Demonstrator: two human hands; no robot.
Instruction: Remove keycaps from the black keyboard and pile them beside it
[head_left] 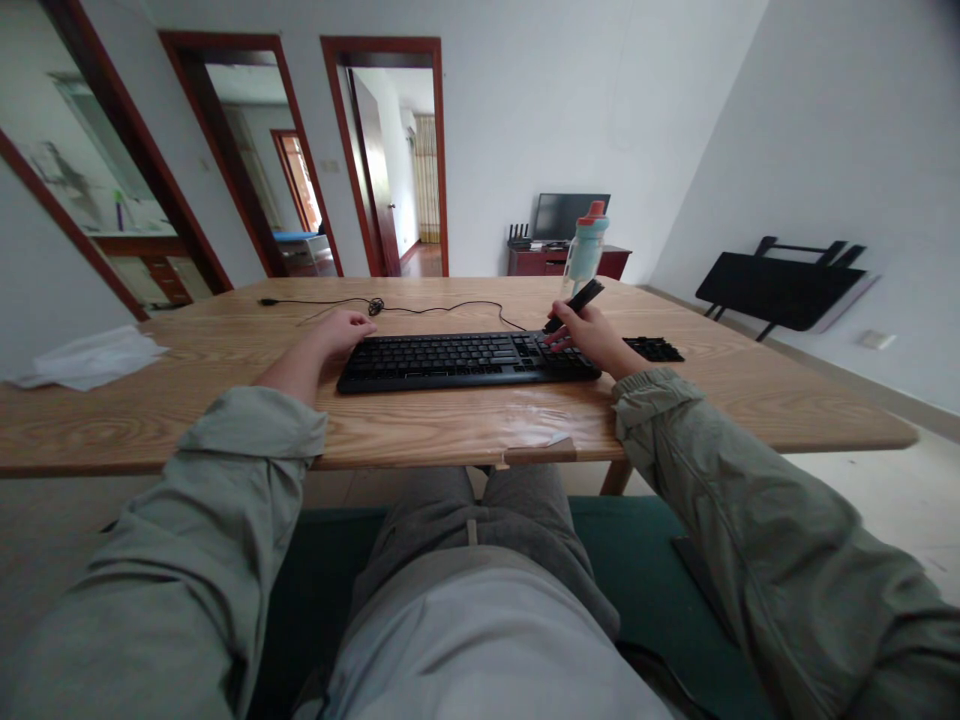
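A black keyboard point(465, 360) lies flat on the wooden table in front of me, with some keys off at its right end. My left hand point(346, 330) rests by its far left corner with the fingers curled; what they hold, if anything, is hidden. Above the number-pad end, my right hand point(583, 333) is closed round a black stick-shaped tool point(576, 304), tilted up to the right. The tool's exact kind does not show. Loose black keycaps point(655, 349) lie in a group just right of that hand.
A pale blue bottle point(585, 255) with a red cap stands beyond my right hand. The keyboard's thin black cable point(442, 308) runs across the back of the wooden table point(765, 400). White crumpled paper or cloth point(94, 357) lies at the left. Tape marks the front edge.
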